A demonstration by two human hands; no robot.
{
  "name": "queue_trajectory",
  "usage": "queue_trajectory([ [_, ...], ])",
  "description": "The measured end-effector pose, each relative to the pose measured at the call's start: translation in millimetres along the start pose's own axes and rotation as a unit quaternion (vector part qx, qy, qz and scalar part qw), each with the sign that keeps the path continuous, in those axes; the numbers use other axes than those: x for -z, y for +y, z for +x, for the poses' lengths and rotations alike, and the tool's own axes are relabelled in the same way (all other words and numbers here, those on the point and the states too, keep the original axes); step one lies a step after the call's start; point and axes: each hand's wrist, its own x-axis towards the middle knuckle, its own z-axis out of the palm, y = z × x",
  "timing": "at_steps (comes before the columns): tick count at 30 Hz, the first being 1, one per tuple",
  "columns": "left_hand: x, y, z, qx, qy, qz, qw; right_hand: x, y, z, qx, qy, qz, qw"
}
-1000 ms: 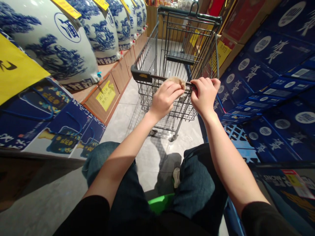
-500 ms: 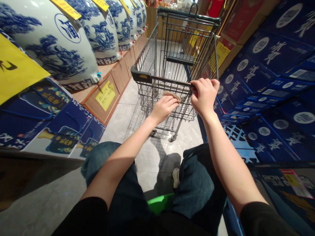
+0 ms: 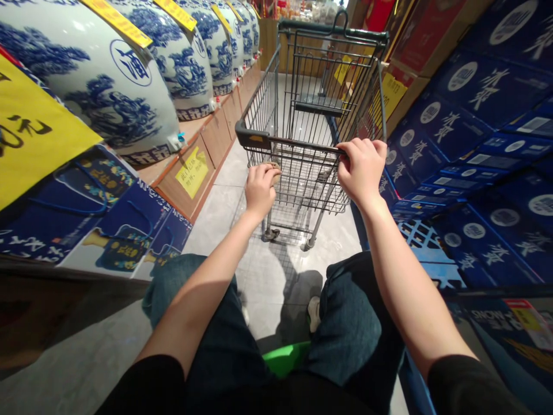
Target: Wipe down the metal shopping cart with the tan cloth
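A wire shopping cart (image 3: 253,137) stands in front of my knees, its near end facing me. My right hand (image 3: 363,173) is closed over the right part of the cart's near top bar. Lower down, at the left of the cart's near wire panel, my left hand (image 3: 261,190) presses a brown cloth (image 3: 275,167) to the wires. Most of the cloth is hidden under the fingers. Inside the basket, a dark child-seat flap (image 3: 319,105) shows toward the far end.
Large blue-and-white porcelain jars (image 3: 142,86) line a wooden ledge (image 3: 213,141) on the left, above blue gift bags (image 3: 125,230). Stacked blue cartons (image 3: 462,132) rise close on the right. Something green (image 3: 287,357) shows between my legs, above the grey tiled floor (image 3: 259,282).
My left hand has slid left with the cloth, from the middle of the cart's near panel to its left side. My right hand keeps its grip on the bar.
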Motion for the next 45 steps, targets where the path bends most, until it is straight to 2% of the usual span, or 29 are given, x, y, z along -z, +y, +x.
queue_trajectory([
  [3, 11.5, -23.1, 9.2, -0.016, 0.044, -0.053, 0.998, 2.0, -0.9, -0.4, 0.003, 0.001, -0.003, 1.000],
  [5, 16.5, -45.5, 13.9, 0.058, 0.112, -0.076, 0.989, 3.3, -2.4, -0.9, 0.004, -0.002, -0.003, 1.000],
  [7, 14.6, -65.0, 13.9, 0.172, 0.163, -0.114, 0.965, 4.1, -4.3, -1.1, 0.005, -0.003, 0.000, 1.000],
  [9, 6.1, -75.6, 8.8, 0.257, 0.146, -0.167, 0.941, 4.4, -5.8, -1.0, 0.003, -0.002, 0.004, 1.000],
  [11, -4.7, -75.6, 0.8, 0.286, 0.101, -0.197, 0.932, 4.3, -6.0, -0.7, -0.002, 0.001, 0.008, 1.000],
  [14, -15.3, -62.8, -10.5, 0.279, 0.085, -0.192, 0.937, 3.9, -2.9, -0.4, -0.016, 0.005, 0.010, 1.000],
  [16, -16.0, -52.7, -15.0, 0.259, 0.077, -0.184, 0.945, 3.7, 0.9, -0.5, -0.026, 0.011, 0.010, 1.000],
  [19, -9.9, -46.0, -15.5, 0.229, 0.044, -0.184, 0.955, 3.9, 5.8, -1.2, -0.035, 0.023, 0.009, 0.999],
  [21, -2.0, -51.9, -11.1, 0.241, 0.040, -0.190, 0.951, 4.7, 6.8, -1.7, -0.033, 0.026, 0.006, 0.999],
  [23, 8.5, -65.6, -3.4, 0.272, 0.073, -0.192, 0.940, 5.9, 6.0, -2.1, -0.027, 0.019, 0.003, 0.999],
  [25, 19.4, -80.8, 5.5, 0.292, 0.141, -0.178, 0.929, 6.9, 4.4, -2.4, -0.020, 0.010, 0.000, 1.000],
  [27, 26.2, -88.3, 12.2, 0.279, 0.205, -0.160, 0.924, 7.4, 2.9, -2.6, -0.016, 0.003, -0.001, 1.000],
  [28, 26.8, -86.8, 13.5, 0.263, 0.217, -0.154, 0.927, 7.5, 2.4, -2.7, -0.015, 0.002, 0.000, 1.000],
  [30, 22.2, -72.9, 11.1, 0.228, 0.199, -0.152, 0.941, 7.0, 2.0, -2.9, -0.017, 0.005, 0.003, 1.000],
  [32, 13.0, -49.7, 3.7, 0.181, 0.136, -0.134, 0.965, 6.1, 2.4, -3.0, -0.023, 0.011, 0.007, 1.000],
  [35, 4.2, -19.0, -6.3, 0.138, 0.121, -0.107, 0.977, 4.5, 3.8, -3.0, -0.033, 0.021, 0.007, 0.999],
  [37, 6.3, -10.9, -7.1, 0.095, 0.089, -0.110, 0.985, 3.8, 4.5, -2.8, -0.034, 0.024, 0.004, 0.999],
  [39, 11.9, -13.4, -3.6, 0.055, 0.059, -0.119, 0.990, 3.5, 4.5, -2.7, -0.031, 0.025, 0.002, 0.999],
  [40, 14.5, -17.3, -1.1, 0.051, 0.063, -0.120, 0.989, 3.6, 4.2, -2.7, -0.029, 0.024, 0.002, 0.999],
  [43, 15.1, -30.7, 4.0, 0.109, 0.125, -0.104, 0.981, 3.7, 1.5, -2.6, -0.028, 0.020, 0.005, 0.999],
  [45, 9.3, -35.2, 3.3, 0.151, 0.140, -0.095, 0.974, 2.7, -0.6, -2.6, -0.034, 0.022, 0.007, 0.999],
])
